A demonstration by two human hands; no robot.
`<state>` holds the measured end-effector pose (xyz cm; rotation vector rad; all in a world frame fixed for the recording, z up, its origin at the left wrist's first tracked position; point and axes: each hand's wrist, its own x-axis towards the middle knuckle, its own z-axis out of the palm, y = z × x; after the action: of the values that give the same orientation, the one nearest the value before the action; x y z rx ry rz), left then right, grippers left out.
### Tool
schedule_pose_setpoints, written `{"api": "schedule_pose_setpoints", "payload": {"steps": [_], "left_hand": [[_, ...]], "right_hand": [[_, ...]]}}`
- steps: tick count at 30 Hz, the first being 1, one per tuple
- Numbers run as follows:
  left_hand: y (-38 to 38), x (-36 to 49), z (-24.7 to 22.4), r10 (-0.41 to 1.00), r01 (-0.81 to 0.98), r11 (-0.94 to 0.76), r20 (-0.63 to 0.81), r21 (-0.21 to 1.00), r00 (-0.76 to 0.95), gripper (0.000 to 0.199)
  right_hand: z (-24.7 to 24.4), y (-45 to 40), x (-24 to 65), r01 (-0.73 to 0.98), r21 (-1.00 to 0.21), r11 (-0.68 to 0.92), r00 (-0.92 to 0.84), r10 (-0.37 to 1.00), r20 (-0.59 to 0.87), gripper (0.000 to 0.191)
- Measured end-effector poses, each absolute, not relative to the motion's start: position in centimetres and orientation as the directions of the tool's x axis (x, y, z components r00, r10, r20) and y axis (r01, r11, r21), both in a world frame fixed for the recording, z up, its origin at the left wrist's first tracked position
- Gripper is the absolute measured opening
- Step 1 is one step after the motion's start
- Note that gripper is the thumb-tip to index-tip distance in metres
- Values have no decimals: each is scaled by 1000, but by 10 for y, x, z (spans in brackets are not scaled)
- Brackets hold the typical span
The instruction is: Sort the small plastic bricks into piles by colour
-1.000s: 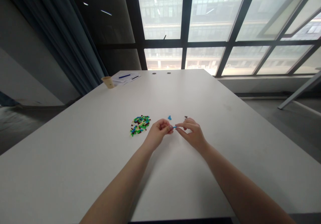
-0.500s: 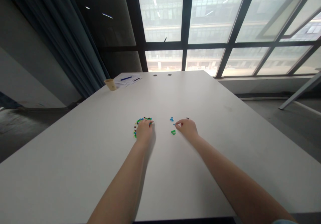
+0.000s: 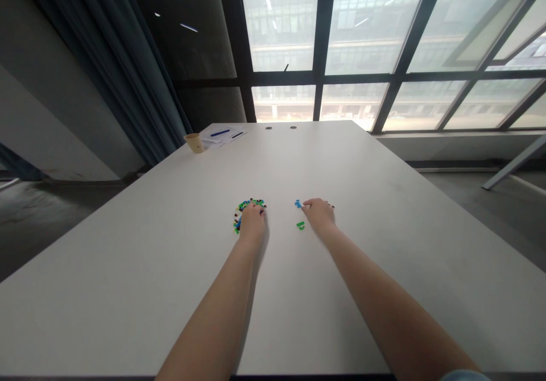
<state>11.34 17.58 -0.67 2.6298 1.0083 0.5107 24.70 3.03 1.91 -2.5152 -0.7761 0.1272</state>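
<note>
At the white table (image 3: 128,290), my left hand (image 3: 252,223) curls over the heap of plastic bricks (image 3: 243,213), my right hand (image 3: 319,214) rests beside blue bricks (image 3: 298,203), any grip unclear; the far paper cup's (image 3: 194,143) inside is hidden.

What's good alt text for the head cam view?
Two bare hands reach over a white table: the left hand rests on a pile of small colored plastic bricks, and the right hand is beside a few blue bricks and green bricks. A tan cup stands near the far end, before large windows.

Paper cup (image 3: 194,143) beside papers (image 3: 226,140), blue pen (image 3: 219,133) on top; dark curtain (image 3: 111,68) left.
</note>
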Motion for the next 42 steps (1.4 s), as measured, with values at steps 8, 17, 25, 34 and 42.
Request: {"api": "schedule_pose_setpoints", "payload": {"steps": [8,17,25,34,42], "left_hand": [[165,114,6,643,461,-737,302,495,704,20],[111,129,27,579,-71,170,-41,983,814,20],[86,128,30,447,-217,379,28,900,894,22],[87,129,26,419,-236,305,93,923,903,18],[88,129,26,394,-228,280,105,933,913,19]], "right_hand": [[22,-15,255,536,-576,-618,820,542,182,25],[0,-37,240,763,-594,-254,619,553,558,21],[24,-48,227,848,-530,10,461,480,746,13],[28,-49,225,861,-507,44,430,468,772,7],[29,-49,226,867,-497,42,421,472,774,5]]}}
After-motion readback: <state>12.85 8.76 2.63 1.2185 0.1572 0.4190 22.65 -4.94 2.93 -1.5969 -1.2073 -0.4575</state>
